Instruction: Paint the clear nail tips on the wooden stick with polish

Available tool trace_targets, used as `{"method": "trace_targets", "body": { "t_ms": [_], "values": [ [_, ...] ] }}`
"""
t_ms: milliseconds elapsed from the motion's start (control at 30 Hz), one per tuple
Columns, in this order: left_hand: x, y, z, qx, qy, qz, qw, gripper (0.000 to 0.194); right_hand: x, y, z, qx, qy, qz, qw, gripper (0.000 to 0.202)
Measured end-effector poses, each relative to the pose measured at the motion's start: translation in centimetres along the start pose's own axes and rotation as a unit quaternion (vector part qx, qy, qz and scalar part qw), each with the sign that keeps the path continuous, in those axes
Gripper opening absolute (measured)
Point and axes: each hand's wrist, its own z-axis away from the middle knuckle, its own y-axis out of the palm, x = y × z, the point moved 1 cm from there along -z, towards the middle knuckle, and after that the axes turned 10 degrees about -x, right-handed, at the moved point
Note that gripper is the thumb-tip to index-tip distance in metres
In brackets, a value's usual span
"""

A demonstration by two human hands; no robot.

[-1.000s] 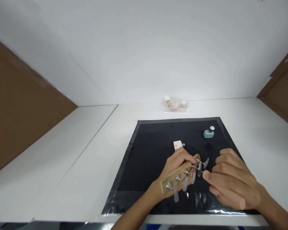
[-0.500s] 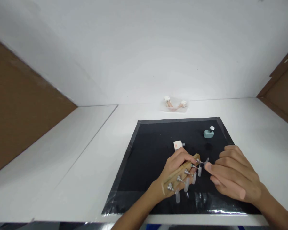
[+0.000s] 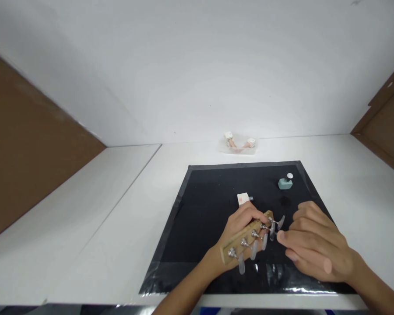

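Observation:
My left hand [image 3: 238,225] is wrapped round a tan nail-tip stand [image 3: 231,258], tilted up to the right. Along the stand sit several round silver holders, each with a clear false nail tip [image 3: 241,264] on a thin stem. My right hand [image 3: 318,245] is closed, pinching what looks like a nail polish brush [image 3: 327,265] with a pinkish handle mostly covered by the fingers. Its index fingertip is just right of the second nail tip [image 3: 272,231] from the far end; whether the brush touches it I cannot tell.
Beyond my left hand a white polish bottle [image 3: 243,199] with a grey neck lies on the black mat [image 3: 210,188]. A teal bottle [image 3: 285,183] with a white-topped cap is at back right. Behind the mat stands a clear tray [image 3: 238,150] with white-capped items.
My right hand has shifted slightly left and down, from the farthest nail tip to beside the second one. The left hand and stand have barely moved.

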Motion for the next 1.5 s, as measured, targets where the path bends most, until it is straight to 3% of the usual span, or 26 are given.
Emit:
{"method": "trace_targets", "body": {
  "t_ms": [233,367,533,867,1000,1133,1500],
  "values": [
    [0.0,-0.1,0.1,0.005,-0.009,0.014,1.0,0.005,-0.3,-0.1,0.2,-0.021,0.019,0.043,0.999,0.016],
    [-0.3,-0.3,-0.1,0.006,-0.041,0.023,0.999,0.004,-0.2,-0.3,0.0,-0.046,0.033,-0.022,0.998,0.015],
    [0.0,-0.3,-0.1,0.027,-0.063,0.022,0.997,0.007,0.2,-0.1,-0.4,-0.013,0.048,-0.101,0.994,0.009],
    [0.9,0.0,0.8,0.04,-0.022,0.001,0.999,0.009,-0.2,-0.1,0.1,-0.018,0.046,0.022,0.999,0.011],
    [0.7,0.0,0.6,0.047,-0.015,-0.002,0.999,0.009,-0.2,-0.3,0.0,-0.027,0.045,-0.016,0.999,0.016],
    [0.6,0.1,0.4,0.057,-0.016,-0.008,0.998,0.009,0.0,-0.3,-0.3,0.015,0.048,-0.076,0.996,0.01],
    [0.9,0.0,0.8,0.072,0.004,-0.017,0.997,0.013,-0.3,-0.2,0.2,-0.009,0.051,0.004,0.999,0.012]
  ]
}}
